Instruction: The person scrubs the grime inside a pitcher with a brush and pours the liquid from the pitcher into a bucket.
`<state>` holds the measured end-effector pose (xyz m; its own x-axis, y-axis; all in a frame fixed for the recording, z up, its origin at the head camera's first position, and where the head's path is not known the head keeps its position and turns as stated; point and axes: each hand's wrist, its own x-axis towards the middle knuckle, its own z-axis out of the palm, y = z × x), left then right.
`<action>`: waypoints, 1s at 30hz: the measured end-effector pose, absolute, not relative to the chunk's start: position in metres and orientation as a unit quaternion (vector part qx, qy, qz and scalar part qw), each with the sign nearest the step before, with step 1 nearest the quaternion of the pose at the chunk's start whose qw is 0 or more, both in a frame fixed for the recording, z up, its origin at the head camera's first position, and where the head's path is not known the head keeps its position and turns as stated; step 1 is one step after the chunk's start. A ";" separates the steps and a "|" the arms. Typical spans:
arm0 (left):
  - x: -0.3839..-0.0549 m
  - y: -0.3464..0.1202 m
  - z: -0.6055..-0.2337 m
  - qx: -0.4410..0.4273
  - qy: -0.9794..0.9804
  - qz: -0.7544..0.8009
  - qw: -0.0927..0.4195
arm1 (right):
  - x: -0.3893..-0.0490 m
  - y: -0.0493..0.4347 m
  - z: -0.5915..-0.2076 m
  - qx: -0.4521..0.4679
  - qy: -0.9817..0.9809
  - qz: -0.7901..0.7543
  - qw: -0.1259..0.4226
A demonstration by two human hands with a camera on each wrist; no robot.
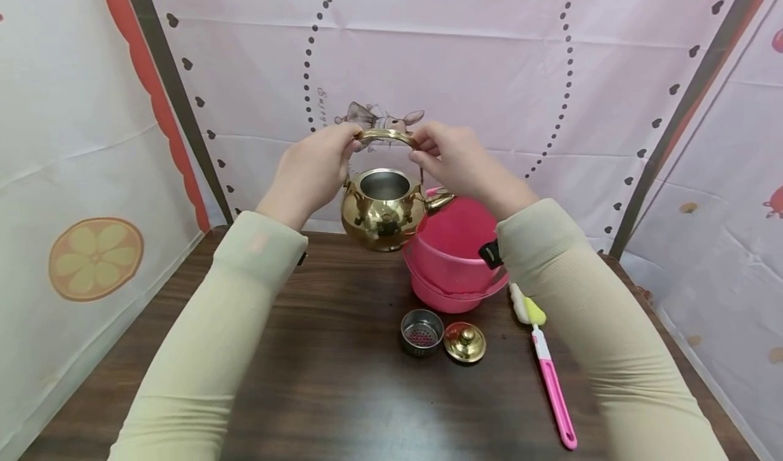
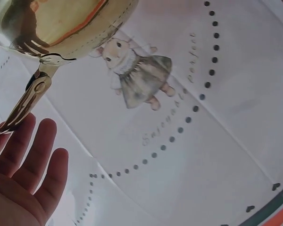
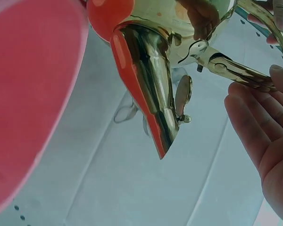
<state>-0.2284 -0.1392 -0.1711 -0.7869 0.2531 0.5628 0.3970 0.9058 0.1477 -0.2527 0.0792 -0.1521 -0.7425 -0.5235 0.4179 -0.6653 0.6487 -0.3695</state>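
Observation:
A shiny gold teapot (image 1: 380,219) hangs lidless in the air over the far part of the table, its spout (image 3: 151,80) pointing right. My left hand (image 1: 315,168) pinches the left end of its arched handle (image 1: 387,134). At the handle's right end, my right hand (image 1: 455,158) pinches between thumb and fingers. In the left wrist view the lower fingers of the left hand (image 2: 26,176) are spread loosely beside the handle. Close to the spout stands a pink basin (image 1: 459,250), with the right forearm passing above it.
A metal strainer cup (image 1: 422,332) and a gold lid (image 1: 465,343) sit side by side on the brown table (image 1: 318,366). To their right lies a pink-handled sponge brush (image 1: 553,386). Printed cloth (image 1: 453,60) walls the table's back and sides.

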 end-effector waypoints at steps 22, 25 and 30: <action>-0.243 -0.093 -0.151 -0.226 -0.930 -0.125 0.259 | -0.252 0.127 -0.133 0.312 -0.909 0.236 0.144; -0.246 -0.087 -0.151 -0.234 -0.929 -0.124 0.260 | -0.250 0.133 -0.130 0.307 -0.913 0.227 0.141; -0.249 -0.079 -0.150 -0.245 -0.927 -0.125 0.254 | -0.248 0.141 -0.128 0.309 -0.914 0.224 0.139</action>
